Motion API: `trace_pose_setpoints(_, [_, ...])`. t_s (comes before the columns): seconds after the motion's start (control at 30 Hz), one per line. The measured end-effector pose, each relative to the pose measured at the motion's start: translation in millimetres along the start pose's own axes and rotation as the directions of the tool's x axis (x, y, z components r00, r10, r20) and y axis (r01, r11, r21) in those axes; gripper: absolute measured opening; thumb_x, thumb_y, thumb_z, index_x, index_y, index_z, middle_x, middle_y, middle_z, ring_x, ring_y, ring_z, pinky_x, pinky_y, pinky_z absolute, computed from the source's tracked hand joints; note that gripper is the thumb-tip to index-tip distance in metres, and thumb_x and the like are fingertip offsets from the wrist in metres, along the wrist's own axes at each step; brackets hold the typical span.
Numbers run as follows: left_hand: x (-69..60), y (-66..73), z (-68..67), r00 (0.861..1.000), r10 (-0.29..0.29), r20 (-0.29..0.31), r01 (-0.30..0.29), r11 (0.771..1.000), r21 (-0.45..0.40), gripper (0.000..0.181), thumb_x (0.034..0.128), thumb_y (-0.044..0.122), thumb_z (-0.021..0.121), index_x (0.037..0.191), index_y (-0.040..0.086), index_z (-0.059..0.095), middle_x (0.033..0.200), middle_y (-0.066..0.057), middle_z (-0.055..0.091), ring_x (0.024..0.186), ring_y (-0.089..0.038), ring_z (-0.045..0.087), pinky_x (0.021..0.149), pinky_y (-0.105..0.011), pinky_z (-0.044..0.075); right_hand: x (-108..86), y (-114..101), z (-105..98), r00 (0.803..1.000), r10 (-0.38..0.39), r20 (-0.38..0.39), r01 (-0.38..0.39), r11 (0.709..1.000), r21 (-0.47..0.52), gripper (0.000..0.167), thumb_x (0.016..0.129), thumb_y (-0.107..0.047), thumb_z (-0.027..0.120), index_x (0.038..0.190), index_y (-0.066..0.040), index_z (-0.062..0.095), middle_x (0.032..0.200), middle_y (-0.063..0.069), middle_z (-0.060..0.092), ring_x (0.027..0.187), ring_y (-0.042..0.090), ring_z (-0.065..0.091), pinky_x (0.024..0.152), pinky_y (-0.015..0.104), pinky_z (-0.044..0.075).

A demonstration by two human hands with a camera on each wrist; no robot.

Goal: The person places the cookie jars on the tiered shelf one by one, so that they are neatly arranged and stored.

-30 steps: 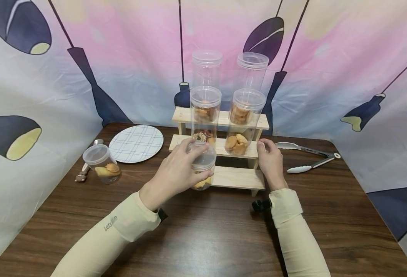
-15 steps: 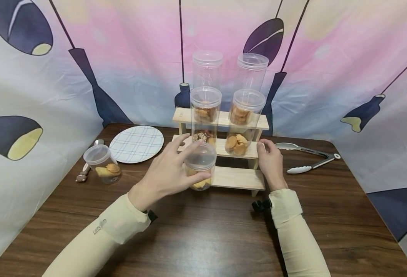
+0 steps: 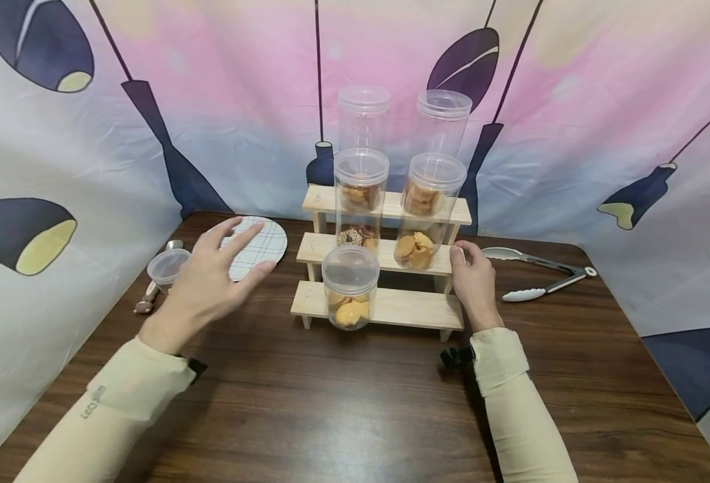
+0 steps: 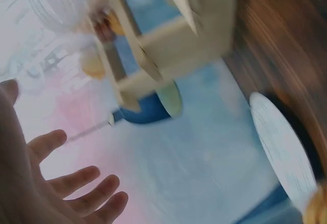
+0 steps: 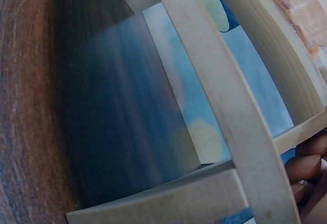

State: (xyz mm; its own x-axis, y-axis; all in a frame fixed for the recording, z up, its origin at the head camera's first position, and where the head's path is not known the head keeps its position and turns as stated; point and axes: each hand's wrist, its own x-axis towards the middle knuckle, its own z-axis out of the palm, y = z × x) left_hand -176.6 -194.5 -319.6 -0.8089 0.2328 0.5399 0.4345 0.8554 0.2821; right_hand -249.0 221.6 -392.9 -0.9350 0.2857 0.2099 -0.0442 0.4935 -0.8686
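Note:
My left hand (image 3: 206,282) is in the air with fingers spread and holds nothing. Behind it, partly hidden, a clear lidded jar (image 3: 166,265) stands on the left of the table. On the lowest tier of the wooden display stand (image 3: 415,307), toward its left, sits a clear jar of yellowish cookies (image 3: 351,290). My right hand (image 3: 474,285) grips the right end of the stand's middle tier, its curled fingers (image 5: 302,168) showing in the right wrist view. Behind, a jar with a ring-shaped cookie (image 3: 359,201) and a jar of round biscuits (image 3: 430,211) stand side by side.
Two more clear jars, left (image 3: 363,117) and right (image 3: 444,124), stand on the top tier. A plate (image 3: 264,248) with a blue grid lies at the back left, beside a slim utensil (image 3: 147,298). Tongs (image 3: 548,276) lie spread at the right. A printed cloth (image 3: 240,134) hangs behind.
My left hand has let go of the jar on the lowest tier and moved left, in front of the jar at the table's left. The right hand has stayed at the stand.

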Motion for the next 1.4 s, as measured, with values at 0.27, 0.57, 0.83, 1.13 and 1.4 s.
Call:
trace_pose_setpoints(0.27, [-16.0, -41.3, -14.7, 0.999, -0.038, -0.009, 0.039, 0.991, 0.128, 0.072, 0.0786, 0.038, 0.08, 0.143, 0.017, 0.055, 0.141, -0.028, 0.046, 0.119, -0.053, 0.047, 0.088, -0.069, 0.041, 0.4, 0, 0, 1.0, 0.003, 0.003, -0.003, 1.0, -0.003, 0.044, 0.103, -0.045, 0.045, 0.129, -0.014, 0.063, 0.101, 0.016, 0.064, 0.074, 0.026, 0.052, 0.066, 0.036, 0.042])
trace_pose_setpoints(0.57, [-24.7, -70.3, -29.8, 0.981, -0.184, 0.062, 0.172, 0.973, 0.156, 0.076, 0.0795, 0.038, 0.081, 0.144, 0.01, 0.052, 0.143, -0.035, 0.038, 0.123, -0.061, 0.037, 0.094, -0.071, 0.032, 1.7, 1, 0, 1.0, -0.004, 0.004, 0.004, 1.0, 0.003, 0.045, 0.103, -0.046, 0.045, 0.129, -0.014, 0.063, 0.112, 0.015, 0.065, 0.08, 0.028, 0.053, 0.07, 0.037, 0.042])
trace_pose_setpoints(0.83, [-32.5, -84.8, -30.3, 0.976, -0.204, 0.069, 0.193, 0.97, 0.148, 0.073, 0.0768, 0.028, 0.083, 0.14, 0.007, 0.053, 0.141, -0.037, 0.037, 0.118, -0.063, 0.037, 0.094, -0.07, 0.03, 3.1, -1, 1, 1.0, 0.002, 0.004, -0.003, 1.0, 0.02, 0.044, 0.102, -0.046, 0.047, 0.129, -0.015, 0.063, 0.111, 0.015, 0.065, 0.081, 0.027, 0.055, 0.07, 0.037, 0.043])
trace_pose_setpoints(1.13, [-38.8, -95.6, -24.9, 0.975, -0.212, 0.066, 0.2, 0.968, 0.151, 0.072, 0.0753, 0.026, 0.084, 0.137, 0.005, 0.055, 0.136, -0.037, 0.039, 0.108, -0.062, 0.043, 0.084, -0.068, 0.036, 2.1, 0, 1, 1.0, 0.014, 0.003, -0.014, 1.0, 0.008, 0.045, 0.102, -0.046, 0.046, 0.129, -0.015, 0.064, 0.103, 0.016, 0.066, 0.082, 0.029, 0.058, 0.073, 0.039, 0.045])
trace_pose_setpoints(1.4, [-37.8, -100.8, -19.7, 0.972, -0.218, 0.093, 0.204, 0.969, 0.141, 0.072, 0.076, 0.024, 0.084, 0.139, 0.005, 0.054, 0.139, -0.04, 0.037, 0.112, -0.066, 0.042, 0.091, -0.072, 0.031, 1.3, -1, 0, 1.0, 0.013, 0.0, -0.013, 1.0, 0.018, 0.044, 0.102, -0.045, 0.047, 0.129, -0.015, 0.064, 0.105, 0.016, 0.067, 0.085, 0.031, 0.059, 0.075, 0.04, 0.046])
